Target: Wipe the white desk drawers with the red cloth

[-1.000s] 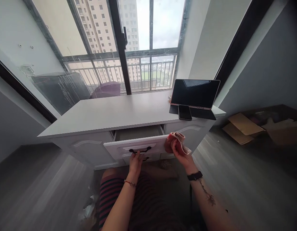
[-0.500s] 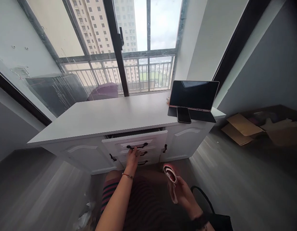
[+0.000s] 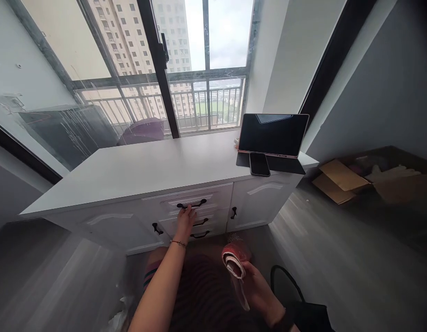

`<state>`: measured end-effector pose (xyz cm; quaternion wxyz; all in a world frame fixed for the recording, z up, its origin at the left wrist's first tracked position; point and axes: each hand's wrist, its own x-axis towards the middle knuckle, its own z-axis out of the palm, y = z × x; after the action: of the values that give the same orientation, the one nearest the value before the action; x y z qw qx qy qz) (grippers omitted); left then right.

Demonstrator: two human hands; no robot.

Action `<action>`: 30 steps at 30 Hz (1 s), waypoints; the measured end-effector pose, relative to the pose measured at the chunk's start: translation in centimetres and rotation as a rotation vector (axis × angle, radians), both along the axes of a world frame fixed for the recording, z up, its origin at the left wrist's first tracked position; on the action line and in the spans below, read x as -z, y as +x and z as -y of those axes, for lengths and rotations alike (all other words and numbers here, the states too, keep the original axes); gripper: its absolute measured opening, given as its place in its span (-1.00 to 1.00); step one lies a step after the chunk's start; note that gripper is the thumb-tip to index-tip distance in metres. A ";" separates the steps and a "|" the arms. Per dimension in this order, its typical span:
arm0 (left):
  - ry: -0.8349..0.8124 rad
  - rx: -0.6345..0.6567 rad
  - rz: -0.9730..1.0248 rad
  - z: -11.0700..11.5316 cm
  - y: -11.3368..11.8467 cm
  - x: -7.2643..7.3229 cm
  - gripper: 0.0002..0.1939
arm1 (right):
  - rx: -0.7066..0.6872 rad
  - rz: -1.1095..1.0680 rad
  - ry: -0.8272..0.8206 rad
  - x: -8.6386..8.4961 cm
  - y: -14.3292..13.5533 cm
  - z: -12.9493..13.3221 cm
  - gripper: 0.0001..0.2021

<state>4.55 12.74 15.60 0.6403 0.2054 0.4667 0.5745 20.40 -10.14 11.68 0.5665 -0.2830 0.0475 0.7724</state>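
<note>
My left hand [image 3: 185, 221] reaches forward to the top drawer [image 3: 213, 197] of a white cabinet. Its fingers are curled at the dark drawer handle [image 3: 199, 203], and that drawer sits flush with the cabinet front. Lower down on the right, my right hand [image 3: 256, 288] grips a rolled red-and-white piece, apparently cloth [image 3: 234, 260]. One loose end of the roll hangs below the fingers. Two more drawers with dark handles lie under the top one, partly covered by my left hand.
On the cabinet top [image 3: 140, 166] a tablet [image 3: 273, 133] stands propped in its cover, with a phone [image 3: 259, 164] before it. An open cardboard box [image 3: 345, 177] lies on the floor at right. A black bag [image 3: 308, 316] is near my right arm. Windows rise behind the cabinet.
The top drawer, slightly open before, has been pushed shut by my left hand. My right hand, still holding the roll, has shifted a little left and down. The camera view has shifted slightly.
</note>
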 end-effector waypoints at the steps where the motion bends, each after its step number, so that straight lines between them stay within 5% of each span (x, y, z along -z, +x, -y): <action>1: -0.011 0.006 0.014 -0.1 0.0 -0.1 -0.73 | -0.005 -0.003 -0.005 -0.1 -0.1 0.0 -0.86; 20: -0.061 0.094 0.128 0.5 -0.4 0.2 -0.84 | 0.035 -0.002 0.046 0.5 0.6 2.8 -0.94; 23: -0.111 0.122 0.108 2.8 -1.1 2.0 -0.87 | 0.047 -0.024 0.046 0.2 0.8 3.8 -0.91; 30: -0.336 0.153 -0.028 10.2 -4.2 8.8 -0.84 | 0.035 0.006 0.064 -0.4 1.0 5.5 -0.86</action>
<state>0.36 2.56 6.82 0.7009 0.1385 0.5478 0.4353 21.38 -15.62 12.07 0.5888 -0.2661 0.0258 0.7628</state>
